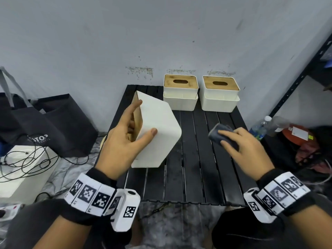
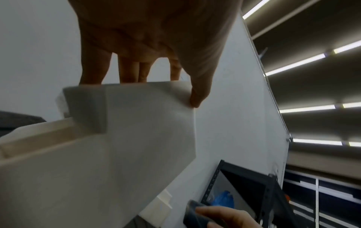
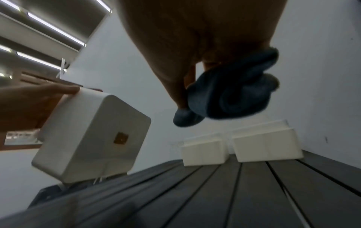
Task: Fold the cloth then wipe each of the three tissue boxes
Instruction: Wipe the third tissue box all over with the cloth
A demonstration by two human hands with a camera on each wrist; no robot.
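— Wristbands with black-and-white markers are sitting nearest us. What are the hands doing?

— Her left hand (image 1: 125, 135) is gripping a white tissue box (image 1: 158, 133), tilting it up off the black slatted table (image 1: 197, 168). The right hand (image 1: 246, 150) is clutching the folded dark cloth (image 1: 218, 134), apart from the box.

— And the others?

— Two tissue boxes (image 1: 180, 94) are waiting by the wall. I'd say she should be holding that tilt steady and wiping each face flat.

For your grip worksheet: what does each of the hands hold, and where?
Left hand grips the tilted tissue box by its upper edge; right hand holds the folded cloth.
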